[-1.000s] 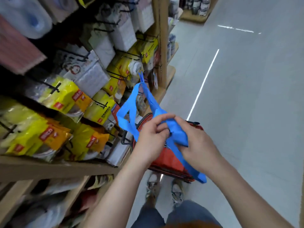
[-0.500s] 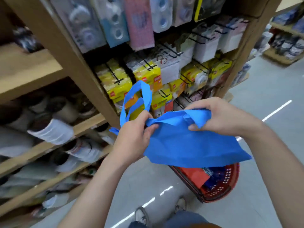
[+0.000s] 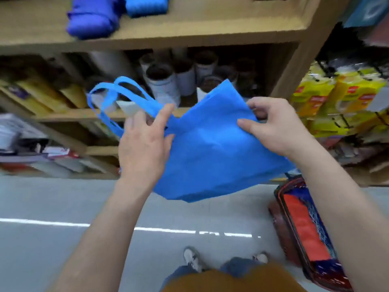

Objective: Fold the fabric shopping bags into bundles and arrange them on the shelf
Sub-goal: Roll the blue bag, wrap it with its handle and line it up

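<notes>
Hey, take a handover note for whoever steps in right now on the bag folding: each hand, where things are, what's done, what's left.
Left hand: open, straight fingers resting against the blue bag near its handles.
Right hand: pinches the bag's upper right edge.
Bag: held spread out in the air in front of the shelves, not yet folded.
Done: a purple bundle and a blue bundle lie on the top shelf.
Left: fold this bag and set it beside them. The red basket on the floor to the right seems to hold more fabric.
</notes>
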